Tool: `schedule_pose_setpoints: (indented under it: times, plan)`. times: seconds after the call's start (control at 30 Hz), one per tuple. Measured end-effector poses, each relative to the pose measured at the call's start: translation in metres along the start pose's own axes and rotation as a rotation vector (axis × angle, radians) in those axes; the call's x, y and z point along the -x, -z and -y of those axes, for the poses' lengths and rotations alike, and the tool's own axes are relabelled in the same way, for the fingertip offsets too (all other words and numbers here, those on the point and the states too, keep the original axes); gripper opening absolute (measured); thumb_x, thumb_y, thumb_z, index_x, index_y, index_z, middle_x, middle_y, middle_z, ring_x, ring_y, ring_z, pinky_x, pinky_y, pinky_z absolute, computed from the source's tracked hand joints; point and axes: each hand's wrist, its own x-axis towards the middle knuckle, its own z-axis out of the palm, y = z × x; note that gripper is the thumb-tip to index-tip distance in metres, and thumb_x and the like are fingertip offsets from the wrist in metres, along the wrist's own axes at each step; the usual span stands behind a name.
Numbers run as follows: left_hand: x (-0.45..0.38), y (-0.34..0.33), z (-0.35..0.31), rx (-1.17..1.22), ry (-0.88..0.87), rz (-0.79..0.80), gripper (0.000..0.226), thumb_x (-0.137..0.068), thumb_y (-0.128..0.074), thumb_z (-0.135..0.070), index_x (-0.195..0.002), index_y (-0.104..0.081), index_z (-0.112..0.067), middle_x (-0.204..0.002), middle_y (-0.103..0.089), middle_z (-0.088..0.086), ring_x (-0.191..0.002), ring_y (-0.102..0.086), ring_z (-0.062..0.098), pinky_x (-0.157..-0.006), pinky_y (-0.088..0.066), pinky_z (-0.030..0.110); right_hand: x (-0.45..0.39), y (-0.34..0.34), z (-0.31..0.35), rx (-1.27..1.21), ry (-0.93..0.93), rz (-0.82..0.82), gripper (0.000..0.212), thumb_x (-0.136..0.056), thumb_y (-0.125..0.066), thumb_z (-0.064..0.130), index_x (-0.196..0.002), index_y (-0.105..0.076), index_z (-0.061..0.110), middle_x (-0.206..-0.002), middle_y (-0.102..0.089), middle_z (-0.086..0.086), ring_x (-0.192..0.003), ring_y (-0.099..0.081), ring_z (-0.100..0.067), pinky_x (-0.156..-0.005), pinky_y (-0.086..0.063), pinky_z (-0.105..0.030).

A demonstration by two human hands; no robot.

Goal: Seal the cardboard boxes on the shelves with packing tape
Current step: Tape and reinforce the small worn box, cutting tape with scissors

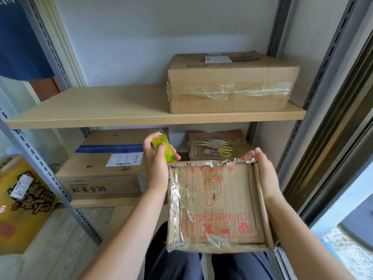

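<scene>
Up close, flat worn cardboard box (218, 207) with crinkled clear tape and red stars and handling symbols, held before the shelves, right grip (264, 176) curled round its right edge, left grip (156, 158) clasping a yellow-green tape roll (164, 148) at its top-left corner, yellow scissors (225, 151) on a lower-shelf box.

The flat cardboard box (217, 205) held in front carries red print: a row of five stars along its far edge, a line-drawn figure below them, and four boxed handling symbols with small captions too blurred to read. The big box (105, 168) on the lower shelf has large dark Chinese characters along its front, upside down from here and not legible, and a white shipping label (124, 159) with barcodes whose text cannot be made out.
</scene>
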Motion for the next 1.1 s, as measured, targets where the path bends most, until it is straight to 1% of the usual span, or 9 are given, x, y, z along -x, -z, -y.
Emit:
schedule_pose_setpoints:
  times: [0.13, 0.37, 0.43, 0.57, 0.7, 0.83, 0.93, 1.0, 1.1]
  plan:
    - [-0.002, -0.015, 0.003, -0.077, 0.004, 0.036, 0.027, -0.101, -0.038, 0.001, -0.127, -0.041, -0.005, -0.079, -0.054, 0.017, -0.054, -0.053, 0.021, -0.056, -0.051, 0.030, 0.001, 0.014, 0.015, 0.189, 0.136, -0.080, 0.050, -0.104, -0.036, 0.045, -0.082, -0.075, 0.021, -0.083, -0.074, 0.007, -0.079, -0.064, 0.002, -0.073, -0.046, -0.028]
    - [-0.009, -0.013, 0.004, -0.203, 0.033, 0.071, 0.026, -0.103, -0.041, -0.004, -0.129, -0.040, -0.009, -0.086, -0.057, 0.013, -0.068, -0.059, 0.021, -0.058, -0.052, 0.021, 0.005, -0.050, 0.046, 1.059, 0.707, 0.262, 0.053, -0.083, -0.050, 0.073, -0.114, -0.067, 0.034, -0.098, -0.072, 0.011, -0.092, -0.067, -0.017, -0.075, -0.049, -0.028]
    - [-0.007, -0.009, 0.001, -0.266, 0.017, 0.096, 0.027, -0.103, -0.042, -0.006, -0.129, -0.041, -0.014, -0.094, -0.058, 0.013, -0.076, -0.061, 0.023, -0.061, -0.052, 0.021, 0.003, -0.066, 0.045, 0.987, 0.787, 0.222, 0.027, -0.085, -0.061, 0.061, -0.090, -0.065, 0.035, -0.077, -0.065, 0.015, -0.081, -0.066, -0.017, -0.057, -0.036, -0.021]
    - [-0.005, 0.006, -0.017, -0.386, -0.071, 0.089, 0.028, -0.102, -0.045, -0.011, -0.125, -0.044, -0.026, -0.097, -0.062, 0.013, -0.070, -0.063, 0.013, -0.067, -0.053, 0.027, -0.008, -0.071, 0.046, 0.966, 0.725, 0.202, 0.034, -0.095, -0.054, 0.050, -0.071, -0.041, 0.031, -0.055, -0.036, 0.014, -0.063, -0.043, -0.013, -0.047, -0.019, -0.020]
    - [0.011, 0.020, -0.055, -0.379, -0.184, 0.134, 0.027, -0.101, -0.045, -0.007, -0.122, -0.048, -0.023, -0.075, -0.059, 0.005, -0.058, -0.057, 0.021, -0.064, -0.051, 0.035, -0.012, -0.068, 0.053, 1.053, 0.668, 0.381, 0.036, -0.095, -0.046, 0.060, -0.073, -0.048, 0.031, -0.071, -0.051, 0.013, -0.073, -0.055, -0.014, -0.050, -0.029, -0.025]
    - [0.040, 0.020, -0.087, -0.275, -0.125, 0.290, 0.025, -0.101, -0.045, -0.004, -0.123, -0.048, -0.016, -0.070, -0.059, 0.007, -0.056, -0.054, 0.027, -0.060, -0.051, 0.038, -0.004, -0.055, 0.074, 0.505, 0.591, 0.438, 0.037, -0.095, -0.052, 0.049, -0.111, -0.072, 0.023, -0.100, -0.069, 0.011, -0.091, -0.064, -0.003, -0.079, -0.052, -0.029]
    - [0.067, 0.016, -0.093, -0.216, 0.020, 0.449, 0.023, -0.103, -0.044, -0.006, -0.125, -0.047, -0.014, -0.071, -0.062, 0.007, -0.056, -0.058, 0.026, -0.060, -0.054, 0.040, 0.014, -0.055, 0.089, 0.150, 0.523, 0.474, 0.039, -0.089, -0.063, 0.050, -0.112, -0.071, 0.019, -0.102, -0.073, 0.005, -0.096, -0.069, -0.008, -0.085, -0.056, -0.032]
    - [0.088, 0.015, -0.090, -0.239, 0.038, 0.549, 0.021, -0.104, -0.046, -0.014, -0.125, -0.046, -0.017, -0.073, -0.062, 0.007, -0.059, -0.060, 0.026, -0.068, -0.055, 0.049, 0.025, -0.059, 0.088, 0.191, 0.559, 0.491, 0.039, -0.083, -0.069, 0.054, -0.105, -0.072, 0.022, -0.095, -0.073, 0.005, -0.088, -0.069, -0.010, -0.080, -0.057, -0.032]
    - [0.108, 0.017, -0.079, -0.299, 0.094, 0.558, 0.022, -0.100, -0.049, -0.027, -0.122, -0.050, -0.030, -0.076, -0.063, 0.007, -0.061, -0.062, 0.027, -0.075, -0.055, 0.055, 0.027, -0.055, 0.067, 0.471, 0.767, 0.254, 0.030, -0.085, -0.068, 0.053, -0.090, -0.072, 0.024, -0.087, -0.065, 0.012, -0.082, -0.060, -0.005, -0.072, -0.051, -0.029]
